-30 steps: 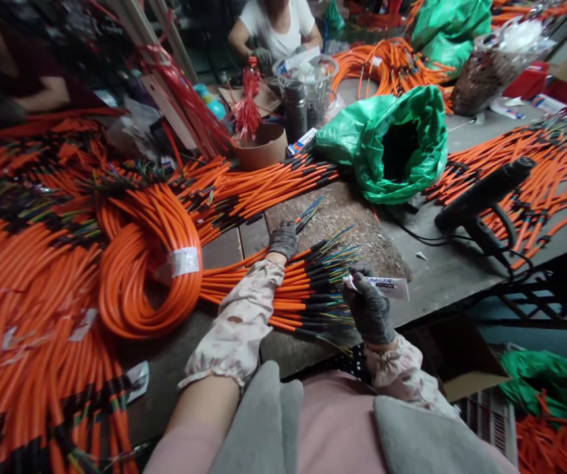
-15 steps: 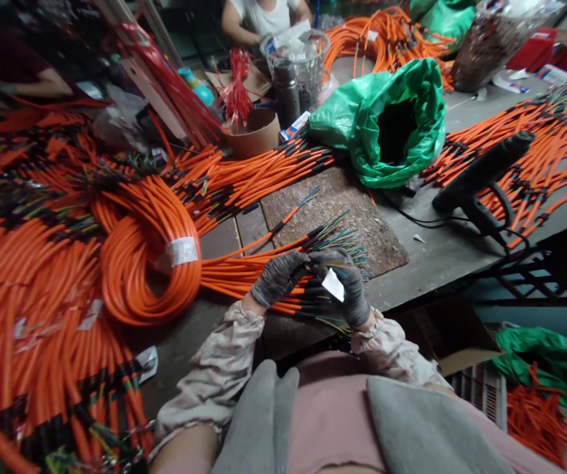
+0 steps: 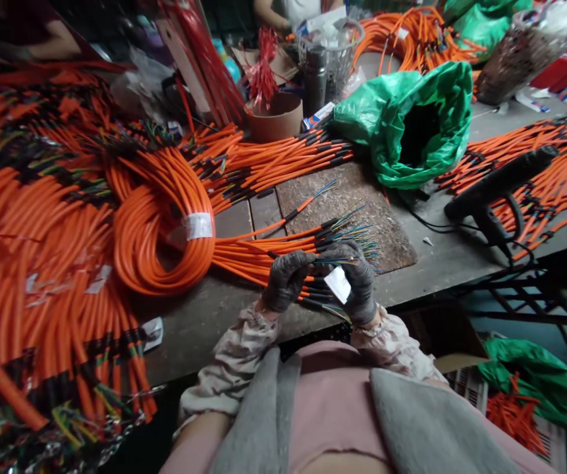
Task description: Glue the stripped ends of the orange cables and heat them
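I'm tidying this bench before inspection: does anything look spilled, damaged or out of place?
The brown board looks rough and grimy, possibly worn. A small white scrap lies loose on the table, like litter. One orange cable splays apart from the neighbouring cable ends. I see no clear damage.

I see through a single head-worn camera that looks forward and steeply down. The pink top [image 3: 337, 408] lies nearest, filling the bottom edge; the left hand [image 3: 286, 282] and right hand [image 3: 361, 284] sit close in, just below the middle. Past them my view runs out across the table [image 3: 436, 257] to a co-worker [image 3: 300, 12] cropped by the top edge.
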{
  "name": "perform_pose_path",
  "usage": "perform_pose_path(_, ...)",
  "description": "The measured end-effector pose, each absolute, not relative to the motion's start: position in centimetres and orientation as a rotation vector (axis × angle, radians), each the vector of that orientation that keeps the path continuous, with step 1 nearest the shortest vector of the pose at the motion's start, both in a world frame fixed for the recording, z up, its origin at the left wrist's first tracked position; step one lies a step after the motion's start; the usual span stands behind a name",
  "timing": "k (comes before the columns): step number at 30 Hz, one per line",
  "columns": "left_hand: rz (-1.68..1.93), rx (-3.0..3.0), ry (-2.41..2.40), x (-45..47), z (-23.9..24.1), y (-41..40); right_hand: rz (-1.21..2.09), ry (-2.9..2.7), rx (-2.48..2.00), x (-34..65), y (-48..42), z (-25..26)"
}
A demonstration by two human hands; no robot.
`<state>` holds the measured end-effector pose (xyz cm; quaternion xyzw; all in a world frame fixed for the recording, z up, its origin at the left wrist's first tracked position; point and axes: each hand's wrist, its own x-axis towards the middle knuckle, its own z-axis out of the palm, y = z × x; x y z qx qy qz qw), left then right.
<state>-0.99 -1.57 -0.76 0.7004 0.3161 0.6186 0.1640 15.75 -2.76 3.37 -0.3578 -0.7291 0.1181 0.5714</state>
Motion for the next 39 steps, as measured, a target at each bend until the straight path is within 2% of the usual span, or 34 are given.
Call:
perform_pose_path(6, 1.785, 1.479, 1.143, -0.2, 0.0, -3.0, 0.205, -1.797, -0.819, 14.9, -3.2, 4.4)
perform_pose_path(12, 1.783, 1.551, 0.921, -1.6, -0.4, -4.1, 0.239, -1.807, -0.714, 14.2, -3.1, 4.7)
perform_pose_path(15, 1.888, 1.328, 0.908, -1.1, -0.2, -4.1, 0.185, -1.82, -0.71, 13.8, -3.1, 4.8)
perform_pose_path(19, 1.855, 0.961, 0.811, -0.6, 1.5, -3.9, 0.2, -1.836, -0.742, 13.3, -3.2, 4.9)
perform_pose_path(21, 1.818, 0.917, 0.712, -1.2, 2.5, -4.2, 0.321, -1.779, -0.755, 13.2, -3.3, 4.9)
perform_pose_path(23, 1.79, 1.165, 0.695, -2.4, 3.2, -4.8, 0.478, -1.714, -0.758, 13.2, -3.3, 4.9)
perform_pose_path(26, 1.69, 1.663, 0.995, -4.6, 3.8, -6.3, 0.671, -1.68, -0.766, 13.1, -3.5, 4.9)
perform_pose_path(29, 1.685, 1.6, 1.308, -5.9, 3.7, -7.5, 1.007, -1.501, -0.82, 12.7, -3.7, 4.7)
perform_pose_path(35, 1.718, 1.546, 0.987, -5.8, 3.6, -7.6, 1.635, -1.076, -0.913, 10.6, -4.2, 4.5)
perform_pose_path(37, 1.733, 1.539, 0.932, -5.4, 3.7, -7.4, 1.697, -1.051, -0.879, 10.0, -4.4, 4.4)
perform_pose_path(39, 1.742, 1.534, 0.888, -5.2, 3.9, -7.3, 1.617, -1.109, -0.897, 9.6, -4.5, 4.1)
